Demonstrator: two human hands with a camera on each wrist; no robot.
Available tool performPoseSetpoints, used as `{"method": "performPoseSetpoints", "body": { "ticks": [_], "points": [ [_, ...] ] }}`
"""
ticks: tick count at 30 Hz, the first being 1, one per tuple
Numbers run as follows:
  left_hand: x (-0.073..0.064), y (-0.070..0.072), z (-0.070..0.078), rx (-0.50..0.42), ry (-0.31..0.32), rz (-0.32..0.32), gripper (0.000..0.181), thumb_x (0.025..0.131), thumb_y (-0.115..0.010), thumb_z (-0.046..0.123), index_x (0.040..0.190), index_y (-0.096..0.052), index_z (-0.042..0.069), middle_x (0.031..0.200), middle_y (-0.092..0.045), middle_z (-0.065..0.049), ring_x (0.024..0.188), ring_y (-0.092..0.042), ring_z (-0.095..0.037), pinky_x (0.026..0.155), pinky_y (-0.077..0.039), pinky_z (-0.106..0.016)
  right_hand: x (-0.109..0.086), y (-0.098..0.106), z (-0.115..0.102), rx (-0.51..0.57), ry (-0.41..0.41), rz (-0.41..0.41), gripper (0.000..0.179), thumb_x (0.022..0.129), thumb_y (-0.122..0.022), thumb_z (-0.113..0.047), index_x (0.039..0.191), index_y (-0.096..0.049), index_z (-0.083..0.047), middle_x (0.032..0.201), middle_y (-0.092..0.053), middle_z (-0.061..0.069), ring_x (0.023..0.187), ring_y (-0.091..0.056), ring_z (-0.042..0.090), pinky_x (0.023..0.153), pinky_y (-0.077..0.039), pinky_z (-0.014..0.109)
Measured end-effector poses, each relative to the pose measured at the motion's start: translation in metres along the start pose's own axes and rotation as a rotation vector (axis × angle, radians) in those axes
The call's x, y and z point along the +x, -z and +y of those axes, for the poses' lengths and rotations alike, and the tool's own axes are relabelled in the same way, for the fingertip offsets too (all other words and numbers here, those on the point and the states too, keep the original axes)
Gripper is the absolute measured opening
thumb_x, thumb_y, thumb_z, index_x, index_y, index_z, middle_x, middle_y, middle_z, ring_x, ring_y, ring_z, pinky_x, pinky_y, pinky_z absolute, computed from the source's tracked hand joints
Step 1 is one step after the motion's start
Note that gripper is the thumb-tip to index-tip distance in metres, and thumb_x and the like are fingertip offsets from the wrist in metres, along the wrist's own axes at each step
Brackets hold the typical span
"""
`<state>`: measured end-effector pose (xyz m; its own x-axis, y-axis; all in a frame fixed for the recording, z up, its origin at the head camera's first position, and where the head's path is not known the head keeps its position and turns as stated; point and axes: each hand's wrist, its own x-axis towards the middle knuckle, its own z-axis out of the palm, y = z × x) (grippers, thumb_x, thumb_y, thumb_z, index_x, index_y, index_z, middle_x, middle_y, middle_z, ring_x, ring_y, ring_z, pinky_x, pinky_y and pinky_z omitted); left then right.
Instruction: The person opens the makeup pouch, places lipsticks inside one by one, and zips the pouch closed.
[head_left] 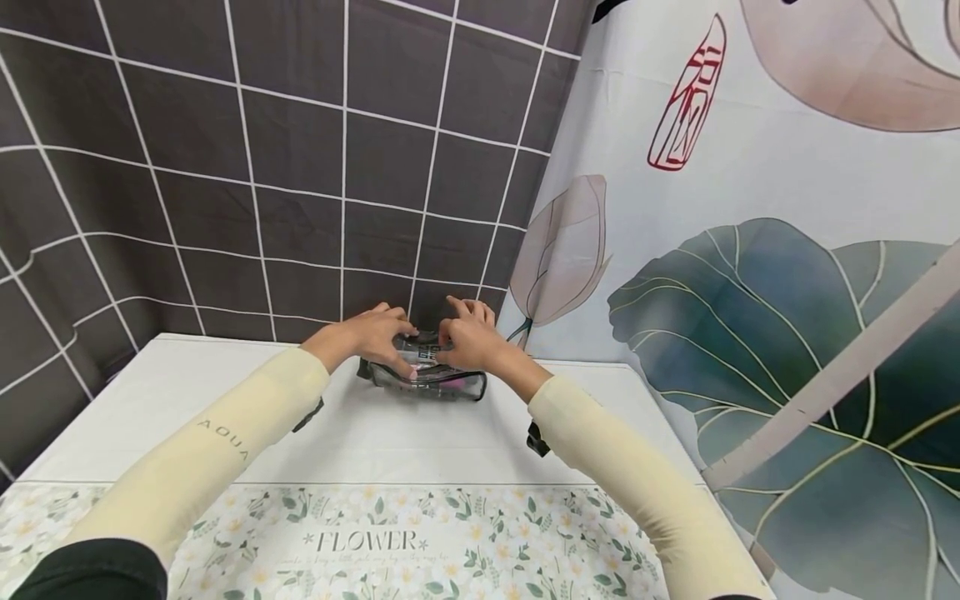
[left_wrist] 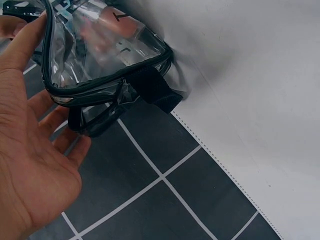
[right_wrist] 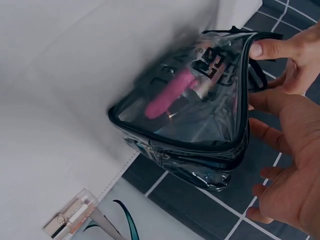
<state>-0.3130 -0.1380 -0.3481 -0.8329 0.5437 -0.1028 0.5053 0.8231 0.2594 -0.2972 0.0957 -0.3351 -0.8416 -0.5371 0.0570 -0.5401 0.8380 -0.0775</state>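
Observation:
A clear toiletry bag [head_left: 427, 379] with black piping and black lettering lies on the white tabletop near the back wall. Through its plastic, an elongated pink item [right_wrist: 170, 95] shows; other contents are blurred. My left hand [head_left: 375, 336] grips the bag's upper edge, its thumb on the clear face and its fingers behind. A black side tab [left_wrist: 155, 90] sticks out from the bag in the left wrist view. At the same edge my right hand [head_left: 474, 340] pinches with thumb and forefinger, the other fingers loosely spread. What lies exactly between those two fingertips is hidden.
Behind the table [head_left: 225, 400] hangs a dark cloth [head_left: 292, 150] with white grid lines. A lotus-print curtain [head_left: 577, 125] hangs at the right, crossed by a pale pole [head_left: 832, 383]. A floral mat [head_left: 367, 567] covers the near side.

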Motion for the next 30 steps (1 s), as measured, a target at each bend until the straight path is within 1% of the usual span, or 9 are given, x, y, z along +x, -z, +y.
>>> {"method": "performPoseSetpoints", "body": {
  "ticks": [4,8,12,15,22,30],
  "points": [
    [0.000,-0.004,-0.002,-0.005,0.004,0.004,0.094,0.089,-0.087,0.063,0.161,-0.062,0.009,0.160,-0.055,-0.017,0.140,-0.049,-0.035,0.122,-0.049,-0.059,-0.003,0.001,0.004,0.044,0.019,0.012,0.015,0.104,-0.079,-0.029,0.106,-0.079,-0.014,0.185,-0.028,0.025,0.168,-0.024,0.053,0.136,-0.018,0.076],
    [0.002,-0.004,-0.002,0.000,0.005,-0.002,0.094,0.089,-0.087,0.064,0.162,-0.062,0.009,0.158,-0.055,-0.017,0.136,-0.049,-0.034,0.121,-0.050,-0.058,-0.007,0.005,0.011,0.072,0.020,0.026,0.014,0.105,-0.076,-0.028,0.108,-0.079,-0.014,0.185,-0.027,0.024,0.167,-0.025,0.051,0.135,-0.020,0.075],
    [0.003,-0.002,-0.002,0.003,0.003,0.000,0.095,0.089,-0.087,0.063,0.162,-0.062,0.009,0.157,-0.056,-0.017,0.131,-0.049,-0.033,0.118,-0.051,-0.057,-0.011,0.011,0.019,0.069,0.000,0.048,0.016,0.107,-0.074,-0.030,0.111,-0.078,-0.015,0.186,-0.028,0.022,0.168,-0.025,0.050,0.133,-0.024,0.073],
    [0.003,-0.002,-0.002,0.009,0.001,0.005,0.094,0.089,-0.087,0.063,0.162,-0.062,0.009,0.158,-0.055,-0.017,0.130,-0.049,-0.033,0.118,-0.051,-0.057,-0.014,0.015,0.026,0.072,-0.013,0.062,0.018,0.107,-0.071,-0.029,0.113,-0.078,-0.015,0.185,-0.029,0.022,0.168,-0.025,0.050,0.132,-0.024,0.075],
    [0.002,0.000,0.000,0.002,-0.007,0.003,0.093,0.091,-0.087,0.062,0.163,-0.061,0.010,0.160,-0.054,-0.018,0.132,-0.048,-0.033,0.118,-0.050,-0.058,-0.023,0.024,0.043,0.105,-0.051,0.097,0.018,0.108,-0.071,-0.027,0.115,-0.079,-0.013,0.185,-0.028,0.023,0.167,-0.024,0.053,0.133,-0.020,0.076],
    [0.001,-0.001,0.000,0.008,0.000,-0.007,0.094,0.091,-0.086,0.062,0.164,-0.059,0.009,0.159,-0.054,-0.018,0.130,-0.047,-0.033,0.117,-0.051,-0.058,-0.034,0.026,0.058,0.119,-0.089,0.122,0.017,0.108,-0.070,-0.025,0.114,-0.079,-0.011,0.185,-0.029,0.024,0.165,-0.026,0.053,0.133,-0.019,0.075]
  ]
}}
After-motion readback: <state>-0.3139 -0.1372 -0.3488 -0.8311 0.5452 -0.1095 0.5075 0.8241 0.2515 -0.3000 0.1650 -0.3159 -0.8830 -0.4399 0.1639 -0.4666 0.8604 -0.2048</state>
